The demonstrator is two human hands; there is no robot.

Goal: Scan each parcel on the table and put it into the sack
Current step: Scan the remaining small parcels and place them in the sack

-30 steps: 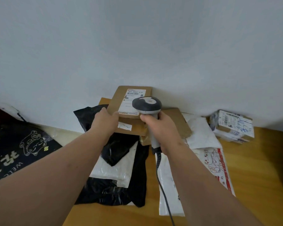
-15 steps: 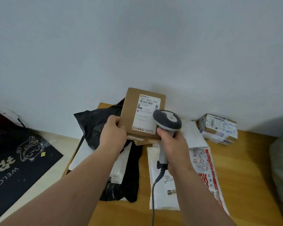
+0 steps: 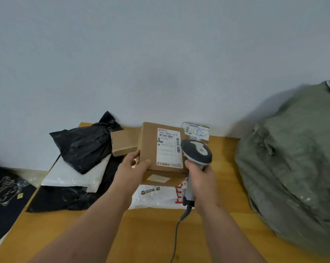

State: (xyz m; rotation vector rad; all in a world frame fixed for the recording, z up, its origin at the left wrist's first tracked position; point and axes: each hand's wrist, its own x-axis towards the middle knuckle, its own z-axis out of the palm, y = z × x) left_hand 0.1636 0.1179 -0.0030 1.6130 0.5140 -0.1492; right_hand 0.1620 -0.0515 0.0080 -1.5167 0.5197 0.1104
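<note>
While held up, cardboard parcel (image 3: 150, 149) in left hand (image 3: 131, 168) grip, scanner (image 3: 196, 151) alongside.

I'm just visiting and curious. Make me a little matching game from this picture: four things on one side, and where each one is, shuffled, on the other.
Things
1. brown box with white label
2. scanner
3. black plastic bag
4. green sack

Places
A. far right, on the table's right end
B. gripped in the right hand
C. left of the boxes, lying on a white mailer
D. held up by the left hand

Pairs: 1-D, 2-B, 3-C, 4-A
</note>
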